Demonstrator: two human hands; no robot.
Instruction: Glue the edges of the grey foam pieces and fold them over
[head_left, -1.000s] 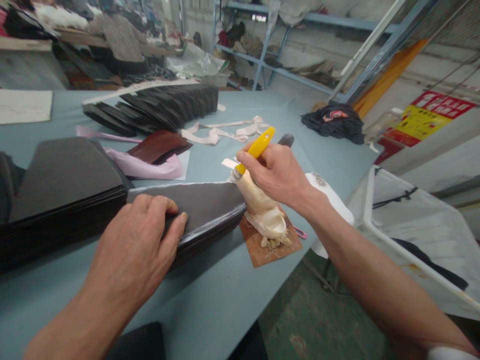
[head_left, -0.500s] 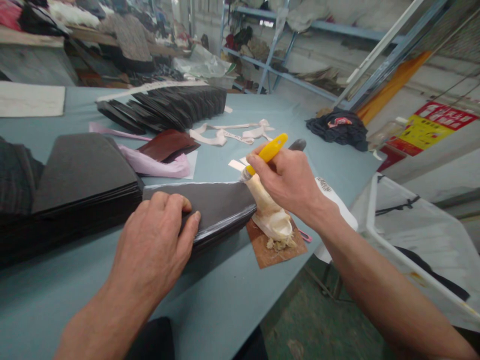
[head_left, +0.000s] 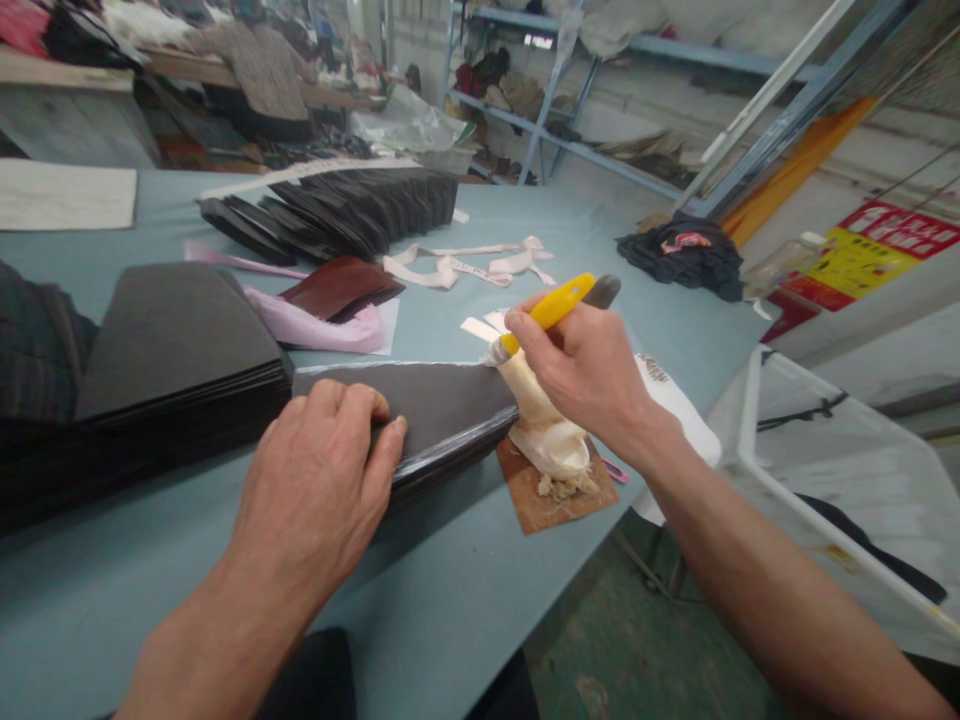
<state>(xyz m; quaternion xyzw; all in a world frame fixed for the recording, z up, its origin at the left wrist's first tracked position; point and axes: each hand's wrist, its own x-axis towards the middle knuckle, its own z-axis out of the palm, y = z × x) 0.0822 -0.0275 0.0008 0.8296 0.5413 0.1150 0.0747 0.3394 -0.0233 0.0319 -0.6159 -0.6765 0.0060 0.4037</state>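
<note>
My left hand lies with curled fingers on a stack of dark grey cut pieces, pressing its near edge down on the blue-grey table. In my right hand is a yellow-handled brush, gripped near its head. The brush tip touches the far right corner of the stack. Just below it stands a cream, glue-caked container on a brown scrap.
A larger pile of dark pieces sits at the left. Behind lie a fanned row of black pieces, a maroon piece on pink fabric, white strips and dark cloth. A white frame stands beyond the table's right edge.
My right hand with the brush has shifted slightly right and tilted flatter at the stack's corner. My left hand stays pressed on the stack; the view has drifted a little.
</note>
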